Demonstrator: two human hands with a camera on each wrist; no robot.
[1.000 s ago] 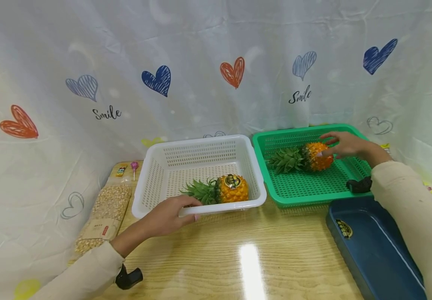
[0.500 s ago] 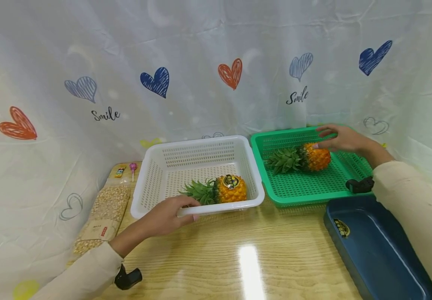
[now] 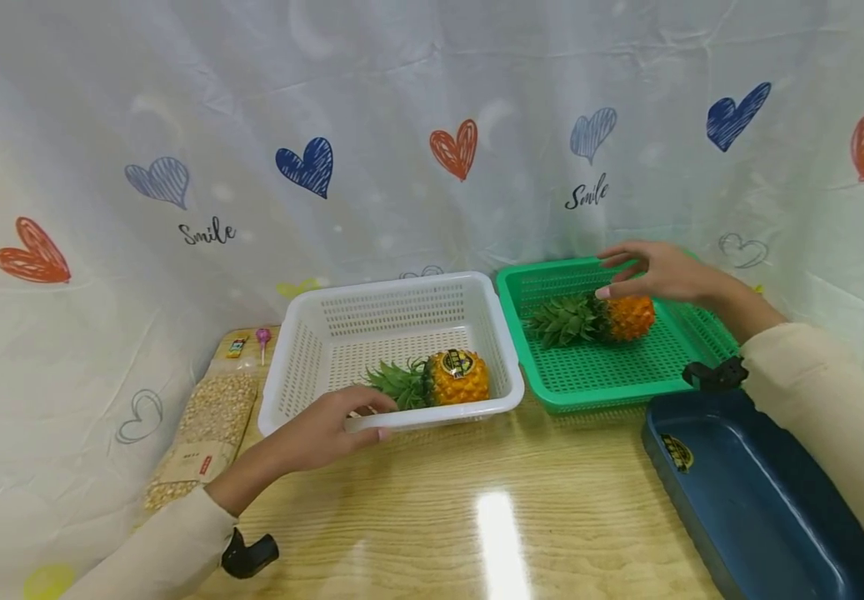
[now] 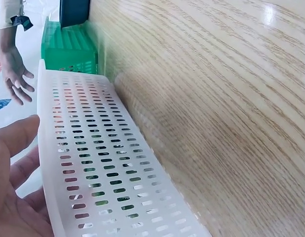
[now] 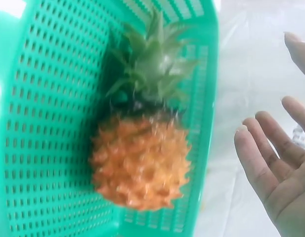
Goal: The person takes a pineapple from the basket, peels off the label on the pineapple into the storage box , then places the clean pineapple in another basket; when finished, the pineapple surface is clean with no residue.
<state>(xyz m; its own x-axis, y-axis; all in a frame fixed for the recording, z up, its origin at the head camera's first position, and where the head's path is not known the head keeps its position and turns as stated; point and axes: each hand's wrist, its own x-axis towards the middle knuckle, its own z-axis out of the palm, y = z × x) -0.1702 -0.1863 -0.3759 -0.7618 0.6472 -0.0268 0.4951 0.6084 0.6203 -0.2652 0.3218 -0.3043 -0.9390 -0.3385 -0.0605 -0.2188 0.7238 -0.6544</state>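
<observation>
In the head view, a yellow pineapple (image 3: 476,379) with a black-and-gold sticker lies on its side in the white basket (image 3: 508,354). My left hand (image 3: 327,432) is at the front rim, its loosely bent fingers just over the edge and the thumb outside. In the left wrist view the thumb tip is right at the rim. A second pineapple (image 3: 630,318), orange and spiky, lies in the green basket (image 3: 611,392), crown pointing left. My right hand (image 3: 667,271) hovers over it with fingers spread and nothing held; the right wrist view shows the fingers apart from the fruit.
A blue tray (image 3: 746,492) stands at the right front, bearing a black-and-gold sticker. On the left lie a bag of corn kernels (image 3: 214,412), a lollipop (image 3: 262,335) and a small candy packet (image 3: 237,347). A heart-printed curtain (image 3: 372,217) hangs behind.
My right hand has moved leftward and slightly up, from the pineapple's far end toward its crown. The left hand stays at the white basket's rim. Both pineapples keep their places.
</observation>
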